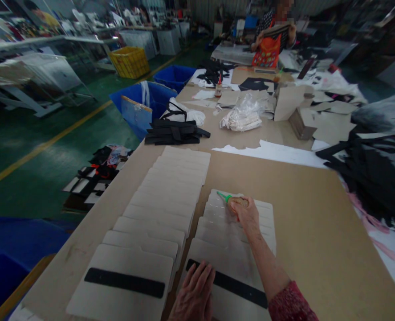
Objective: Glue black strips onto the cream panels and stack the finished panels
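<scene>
A small bottle leans over the far end of the right row of boards, its green nozzle low, maybe so stuff can come out. The right hand is wrapped round it. Apart from that, the left hand lies flat on a black strip, perhaps keeping it still. The boards overlap like steps, probably so each edge shows.
</scene>
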Tool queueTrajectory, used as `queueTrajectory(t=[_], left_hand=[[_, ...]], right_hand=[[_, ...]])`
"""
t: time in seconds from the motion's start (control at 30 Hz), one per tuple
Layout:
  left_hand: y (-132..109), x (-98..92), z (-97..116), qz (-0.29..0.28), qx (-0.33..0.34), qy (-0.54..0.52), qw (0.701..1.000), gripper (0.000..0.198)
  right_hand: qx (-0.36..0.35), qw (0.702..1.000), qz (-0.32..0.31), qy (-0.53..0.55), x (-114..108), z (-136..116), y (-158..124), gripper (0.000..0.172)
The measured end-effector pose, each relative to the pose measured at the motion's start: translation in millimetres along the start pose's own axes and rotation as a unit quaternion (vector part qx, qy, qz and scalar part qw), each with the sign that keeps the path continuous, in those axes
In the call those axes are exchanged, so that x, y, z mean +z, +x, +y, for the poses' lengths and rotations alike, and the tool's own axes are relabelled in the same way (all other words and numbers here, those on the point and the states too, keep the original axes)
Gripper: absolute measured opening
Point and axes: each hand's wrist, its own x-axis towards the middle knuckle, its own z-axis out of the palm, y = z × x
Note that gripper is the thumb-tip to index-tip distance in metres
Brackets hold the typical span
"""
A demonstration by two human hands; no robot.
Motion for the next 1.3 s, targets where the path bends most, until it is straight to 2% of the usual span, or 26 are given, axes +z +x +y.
queueTrajectory(t=[0.27,0.43,0.53,0.63,0.73,0.83,0.93,1.03,1.1,1.17,1.23,1.3], left_hand=[[2,-8.4,1,-0.01,-0.007,-0.002,1.0,0.06],[3,-10.5,4,-0.035,-0.016,-0.018,0.999,0.063],[1,-8.0,6,-0.041,-0.019,-0.033,0.998,0.065],[-4,-7.5,10,-0.043,-0.041,-0.045,0.997,0.066],[-9,-8.5,13,-0.043,-0.057,-0.062,0.996,0.063],[-9,-6.6,13,-0.045,-0.033,-0.077,0.996,0.059],[-8,-6.9,16,-0.03,-0.009,-0.057,0.998,0.053],[-17,-21.2,18,-0.007,0.024,-0.061,0.998,0.051],[-35,-38.1,9,0.011,0.056,-0.082,0.995,0.052],[-62,-55.6,-17,0.026,0.052,-0.095,0.994,0.051],[-95,-69.2,-60,0.031,-0.01,-0.085,0.996,0.049],[-127,-77.0,-113,0.036,-0.079,-0.072,0.994,0.043]], right_hand=[[0.013,0.999,-0.006,0.037,13,-8,-5,0.048],[0.041,0.987,-0.043,0.15,14,-9,-11,0.053],[0.062,0.966,-0.083,0.239,0,-10,-17,0.052],[0.087,0.93,-0.12,0.336,-30,-6,-29,0.046],[0.13,0.88,-0.113,0.443,-63,8,-52,0.04],[0.146,0.874,-0.064,0.458,-86,26,-85,0.038],[0.15,0.883,-0.039,0.443,-90,40,-131,0.038],[0.151,0.886,-0.013,0.437,-76,45,-184,0.04],[0.148,0.89,0.004,0.432,-61,46,-219,0.043],[0.143,0.895,0.012,0.422,-42,48,-251,0.045],[0.137,0.904,0.013,0.405,-20,51,-279,0.047],[0.124,0.914,0.017,0.385,5,56,-301,0.05]])
